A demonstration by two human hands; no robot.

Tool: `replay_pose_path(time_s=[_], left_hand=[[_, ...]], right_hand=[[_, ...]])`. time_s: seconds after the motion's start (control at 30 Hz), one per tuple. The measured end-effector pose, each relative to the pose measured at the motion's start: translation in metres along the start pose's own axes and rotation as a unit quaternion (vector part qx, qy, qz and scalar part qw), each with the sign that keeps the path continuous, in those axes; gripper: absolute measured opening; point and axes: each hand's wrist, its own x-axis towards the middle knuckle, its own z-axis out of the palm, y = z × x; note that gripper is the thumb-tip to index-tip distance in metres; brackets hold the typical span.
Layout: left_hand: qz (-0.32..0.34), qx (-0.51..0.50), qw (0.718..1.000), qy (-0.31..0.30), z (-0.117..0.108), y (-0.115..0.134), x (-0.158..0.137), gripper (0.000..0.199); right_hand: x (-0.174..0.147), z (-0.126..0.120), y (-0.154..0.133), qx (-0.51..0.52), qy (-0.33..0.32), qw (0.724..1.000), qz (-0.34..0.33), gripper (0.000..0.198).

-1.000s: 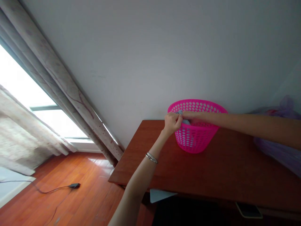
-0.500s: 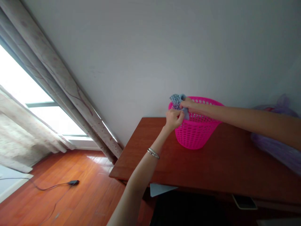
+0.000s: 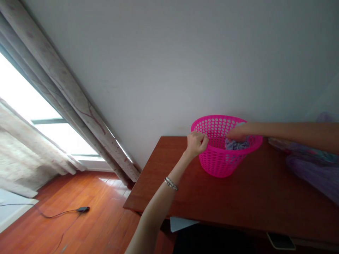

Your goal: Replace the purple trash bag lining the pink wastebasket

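Observation:
A bright pink perforated plastic basket (image 3: 221, 164) stands upright on the brown wooden desk. At its left rim, my left hand (image 3: 197, 144) is closed, with the fingers wrapped over the edge; a silver bracelet circles that wrist. Inside the basket's right side, my right hand (image 3: 237, 132) grips a bluish-grey patterned cloth (image 3: 236, 144), crumpled below the fingers. The fingertips of my right hand are partly hidden by the cloth. The lower part of the cloth shows faintly through the holes in the basket wall.
Purple translucent plastic bags (image 3: 308, 169) lie at the desk's right, beneath my forearm. The brown desk (image 3: 169, 155) meets the grey wall behind. A phone-like object (image 3: 280, 241) sits below the front edge. A black adapter with a cable (image 3: 83, 209) lies on the floor.
My right hand has moved right and down into the basket with the cloth, away from my left hand. My left hand stays closed at the left rim. The view has shifted slightly.

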Motion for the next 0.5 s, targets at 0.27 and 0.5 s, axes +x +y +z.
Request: replay_pose_path(time_s=[0.27, 0.5], left_hand=[[0.011, 0.005, 1.000, -0.011, -0.002, 0.000, 0.001, 0.042], [0.018, 0.008, 1.000, -0.006, -0.005, 0.003, 0.001, 0.042]], right_hand=[[0.047, -0.055, 0.004, -0.059, 0.073, 0.950, -0.298, 0.023], [0.030, -0.033, 0.004, 0.075, 0.175, 0.979, -0.076, 0.037]])
